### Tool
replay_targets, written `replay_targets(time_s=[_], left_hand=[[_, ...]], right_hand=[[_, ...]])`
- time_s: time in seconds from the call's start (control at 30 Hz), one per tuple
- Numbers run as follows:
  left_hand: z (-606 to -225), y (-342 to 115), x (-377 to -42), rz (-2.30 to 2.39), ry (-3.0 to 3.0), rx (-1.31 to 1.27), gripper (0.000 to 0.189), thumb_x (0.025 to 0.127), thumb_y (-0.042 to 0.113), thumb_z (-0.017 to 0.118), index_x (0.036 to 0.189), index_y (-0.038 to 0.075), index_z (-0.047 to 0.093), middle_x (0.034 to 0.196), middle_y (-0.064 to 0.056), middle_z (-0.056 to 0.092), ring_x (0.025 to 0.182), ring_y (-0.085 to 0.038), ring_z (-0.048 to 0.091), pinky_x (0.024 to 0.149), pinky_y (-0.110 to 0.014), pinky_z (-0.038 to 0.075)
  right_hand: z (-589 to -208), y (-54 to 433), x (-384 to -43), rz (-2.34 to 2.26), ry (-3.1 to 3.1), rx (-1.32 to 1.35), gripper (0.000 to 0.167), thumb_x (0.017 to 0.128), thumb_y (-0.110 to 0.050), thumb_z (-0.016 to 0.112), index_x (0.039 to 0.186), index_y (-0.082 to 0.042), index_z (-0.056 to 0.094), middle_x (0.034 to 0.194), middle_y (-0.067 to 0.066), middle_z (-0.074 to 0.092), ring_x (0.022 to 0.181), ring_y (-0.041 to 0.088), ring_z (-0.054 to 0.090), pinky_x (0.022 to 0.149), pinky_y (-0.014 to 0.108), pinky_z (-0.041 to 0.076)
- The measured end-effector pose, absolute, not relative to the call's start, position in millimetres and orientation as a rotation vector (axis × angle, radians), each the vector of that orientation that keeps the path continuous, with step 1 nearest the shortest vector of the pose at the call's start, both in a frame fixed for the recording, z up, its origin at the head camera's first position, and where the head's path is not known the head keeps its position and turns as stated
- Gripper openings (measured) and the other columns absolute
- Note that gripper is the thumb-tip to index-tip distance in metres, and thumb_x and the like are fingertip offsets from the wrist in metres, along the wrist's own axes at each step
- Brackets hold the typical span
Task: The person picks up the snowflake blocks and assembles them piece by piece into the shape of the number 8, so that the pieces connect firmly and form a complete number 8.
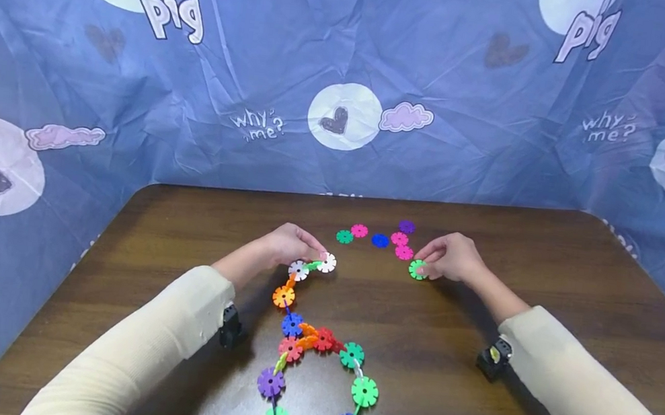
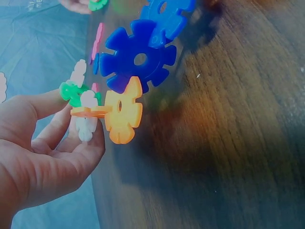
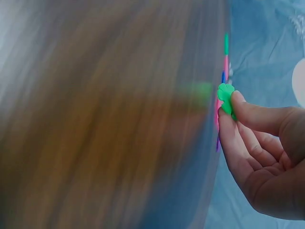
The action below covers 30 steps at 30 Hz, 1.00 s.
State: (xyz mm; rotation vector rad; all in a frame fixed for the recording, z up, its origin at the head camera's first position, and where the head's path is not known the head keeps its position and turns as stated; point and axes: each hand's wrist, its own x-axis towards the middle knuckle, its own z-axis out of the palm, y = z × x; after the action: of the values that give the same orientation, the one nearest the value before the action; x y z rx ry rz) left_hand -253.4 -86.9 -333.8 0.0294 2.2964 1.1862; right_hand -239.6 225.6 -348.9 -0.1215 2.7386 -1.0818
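Note:
My left hand [image 1: 292, 244] grips the far end of a chain of interlocked plastic snowflake discs, fingertips at the white disc [image 1: 327, 262]. A green disc [image 2: 72, 93] set crosswise links that one to a second white disc [image 1: 298, 271]. From there the chain runs through an orange disc [image 1: 283, 296] and a blue disc [image 1: 292, 324] to a ring of mixed colours nearest me. Off to the right, my right hand [image 1: 451, 257] pinches a loose light-green snowflake disc [image 1: 418, 269] between thumb and fingers, seen nearly edge-on in the right wrist view.
Several loose discs lie toward the back of the wooden table [image 1: 472, 384]: a teal one [image 1: 344, 236], a blue one [image 1: 380, 241], a purple one [image 1: 406, 227] and pink ones [image 1: 359, 230]. Behind the table hangs a blue printed cloth [image 1: 447, 159].

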Motion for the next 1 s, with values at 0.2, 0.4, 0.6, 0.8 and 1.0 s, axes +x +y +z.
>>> replay_targets(time_s=[0.2, 0.4, 0.6, 0.8, 1.0], left_hand=[[-334.7, -85.4, -252.3, 1.203, 2.309, 0.038, 0.023, 0.089, 0.019, 0.068, 0.107, 0.005, 0.072, 0.095, 0.000, 0.068, 0.082, -0.013, 0.055, 0.069, -0.023, 0.046], [-336.1, -84.2, -250.6, 1.206, 2.302, 0.051, 0.022, 0.090, 0.019, 0.068, 0.107, 0.005, 0.072, 0.100, -0.001, 0.069, 0.087, -0.013, 0.056, 0.073, -0.022, 0.046], [-338.1, -84.0, -250.3, 1.260, 2.283, 0.074, 0.025, 0.089, 0.016, 0.068, 0.107, 0.000, 0.071, 0.089, 0.002, 0.069, 0.083, -0.010, 0.056, 0.077, -0.023, 0.048], [-336.3, -83.5, -250.4, 1.263, 2.278, 0.075, 0.025, 0.090, 0.018, 0.067, 0.108, 0.000, 0.071, 0.098, -0.002, 0.070, 0.090, -0.013, 0.057, 0.083, -0.027, 0.048], [-335.6, -83.3, -250.7, 1.298, 2.256, 0.055, 0.027, 0.090, 0.016, 0.067, 0.110, -0.002, 0.069, 0.088, 0.002, 0.069, 0.086, -0.011, 0.060, 0.081, -0.024, 0.049]], right_hand=[[-350.5, 190.7, -238.0, -1.230, 2.641, -0.174, 0.023, 0.075, -0.005, 0.080, 0.094, 0.005, 0.072, 0.084, 0.016, 0.075, 0.060, 0.012, 0.071, 0.061, 0.030, 0.059], [-348.5, 156.6, -234.0, -1.312, 2.588, -0.230, 0.021, 0.074, -0.007, 0.081, 0.090, 0.003, 0.073, 0.082, 0.014, 0.075, 0.063, 0.019, 0.072, 0.062, 0.033, 0.059], [-346.4, 129.3, -229.5, -1.402, 2.566, -0.283, 0.018, 0.074, -0.004, 0.080, 0.087, 0.004, 0.072, 0.080, 0.016, 0.075, 0.061, 0.018, 0.071, 0.061, 0.034, 0.059], [-347.5, 115.3, -225.3, -1.401, 2.664, -0.285, 0.014, 0.074, -0.006, 0.081, 0.080, 0.001, 0.071, 0.073, 0.013, 0.074, 0.058, 0.017, 0.070, 0.056, 0.030, 0.058], [-347.7, 109.3, -219.2, -1.316, 2.823, -0.291, 0.014, 0.072, -0.012, 0.083, 0.074, -0.005, 0.072, 0.070, 0.010, 0.074, 0.055, 0.012, 0.067, 0.049, 0.022, 0.048]])
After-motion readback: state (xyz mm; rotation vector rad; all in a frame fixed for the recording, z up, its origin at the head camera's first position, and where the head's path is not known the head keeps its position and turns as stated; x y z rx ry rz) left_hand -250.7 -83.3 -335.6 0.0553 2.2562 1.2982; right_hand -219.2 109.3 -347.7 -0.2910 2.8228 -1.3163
